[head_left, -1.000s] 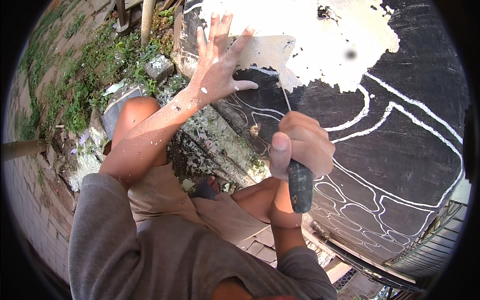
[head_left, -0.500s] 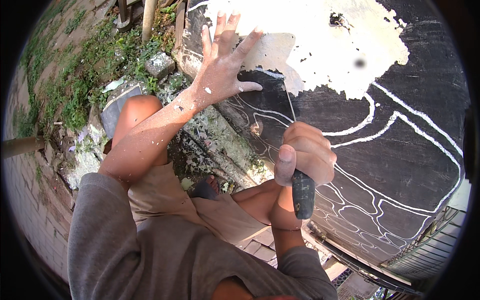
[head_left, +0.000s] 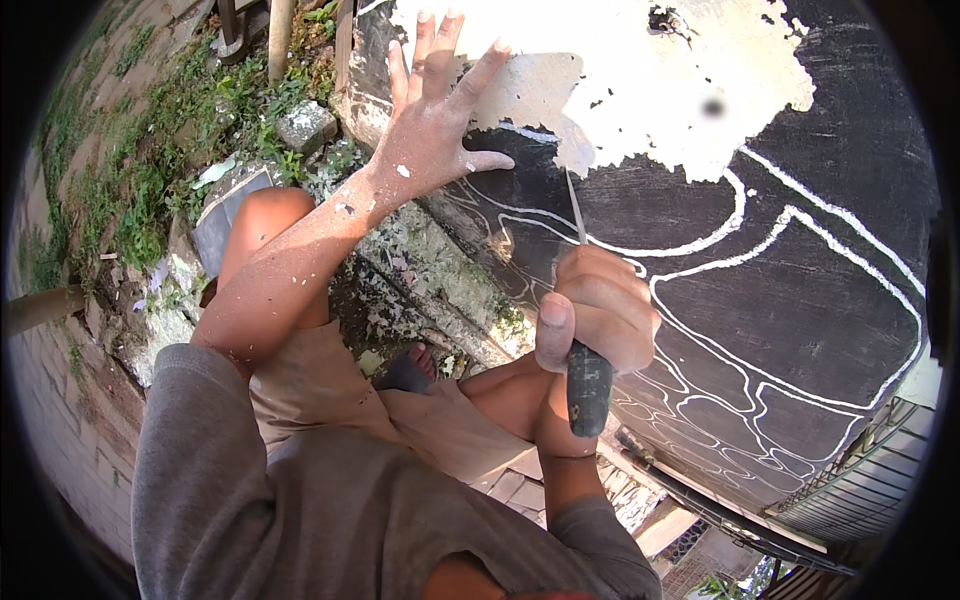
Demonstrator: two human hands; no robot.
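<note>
Far left: green weeds and grass (head_left: 150,170) grew along the ground, with a small grey stone block (head_left: 305,125) lying among them.

Left hand (head_left: 435,130): fingers (head_left: 425,50) were fully spread and flat, palm pressed against the large black-painted slab with white drawn outlines (head_left: 800,300), at the edge of the bare whitish scraped patch (head_left: 620,70). The thumb pointed right, toward the patch's lower edge. The hand held nothing. White flecks speckled the hand and forearm.

Below, centre: a bent bare knee, beige shorts, and a foot in a dark sandal (head_left: 410,372) rested beside the crusted, flaking lower edge of the slab.

Right hand (head_left: 595,310): fingers were wrapped tight in a fist around the thin metal-bladed scraping tool with a dark grey handle (head_left: 588,385), thumb laid along the handle top. The handle end stuck out below the fist. The tool's long axis ran near vertical in the picture; the blade pointed up and slightly left, tip meeting the black surface just under the scraped patch, near a white line.
</note>
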